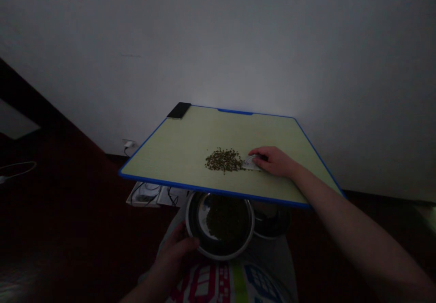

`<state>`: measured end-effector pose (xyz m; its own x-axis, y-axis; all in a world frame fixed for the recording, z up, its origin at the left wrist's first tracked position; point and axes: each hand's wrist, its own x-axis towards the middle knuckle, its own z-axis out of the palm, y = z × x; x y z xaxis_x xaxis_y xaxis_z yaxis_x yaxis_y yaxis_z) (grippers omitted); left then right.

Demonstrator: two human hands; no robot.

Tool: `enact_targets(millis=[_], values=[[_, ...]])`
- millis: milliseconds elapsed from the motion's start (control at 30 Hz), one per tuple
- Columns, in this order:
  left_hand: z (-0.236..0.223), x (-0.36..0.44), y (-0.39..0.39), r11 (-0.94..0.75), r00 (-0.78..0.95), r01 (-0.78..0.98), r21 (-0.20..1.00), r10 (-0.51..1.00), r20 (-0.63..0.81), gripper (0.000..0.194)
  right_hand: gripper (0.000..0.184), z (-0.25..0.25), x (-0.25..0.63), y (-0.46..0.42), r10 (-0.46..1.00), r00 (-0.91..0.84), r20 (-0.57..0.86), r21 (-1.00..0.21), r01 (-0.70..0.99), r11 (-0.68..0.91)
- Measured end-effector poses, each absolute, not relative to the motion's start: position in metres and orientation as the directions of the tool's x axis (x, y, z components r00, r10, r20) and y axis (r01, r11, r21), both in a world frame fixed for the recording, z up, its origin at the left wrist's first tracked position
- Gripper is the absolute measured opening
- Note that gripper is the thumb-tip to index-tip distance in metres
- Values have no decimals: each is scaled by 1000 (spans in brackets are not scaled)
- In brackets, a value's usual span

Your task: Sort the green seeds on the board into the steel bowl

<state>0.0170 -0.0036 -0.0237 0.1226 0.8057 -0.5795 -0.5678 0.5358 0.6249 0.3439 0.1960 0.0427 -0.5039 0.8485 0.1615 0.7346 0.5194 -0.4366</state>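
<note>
My left hand [175,253] grips the left rim of a round metal bowl [204,212], held at my lap below the table's front edge. Dark granules [226,221] lie inside it, mostly toward its right side. On the table, a loose pile of small brown-green granules [223,160] is spread out. At its right edge, my right hand [270,160] pinches a small, pale, partly see-through piece [251,162] that rests against the tabletop and touches the granules. What exactly that piece is cannot be made out.
The pale tabletop [238,130] has a blue rim and stands by a grey wall [221,44]. A dark phone [179,111] lies on its far left corner. A second dark bowl [272,219] sits right of the first. Under the table are cables in a white tray [145,198].
</note>
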Motion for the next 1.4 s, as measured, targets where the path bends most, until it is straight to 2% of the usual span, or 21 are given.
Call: enact_targets(millis=[267,500,733,1100,1400], values=[[-22,17,-4,550,126,-552,626,798,-589,67,34,44,346,195,855,-497,149,-460,730,505],[-27,16,-3,533,128,-563,631,811,-570,59,32,45,348,194,848,-514,132,-498,705,505],[-38,15,-4,542,126,-579,610,798,-590,76,33,41,349,197,854,-486,187,-496,703,509],[-35,15,-3,523,139,-593,612,815,-562,61,31,44,343,193,834,-522,178,-487,690,536],[-37,16,-4,534,121,-591,605,800,-587,67,33,43,339,195,825,-521,219,-451,695,559]])
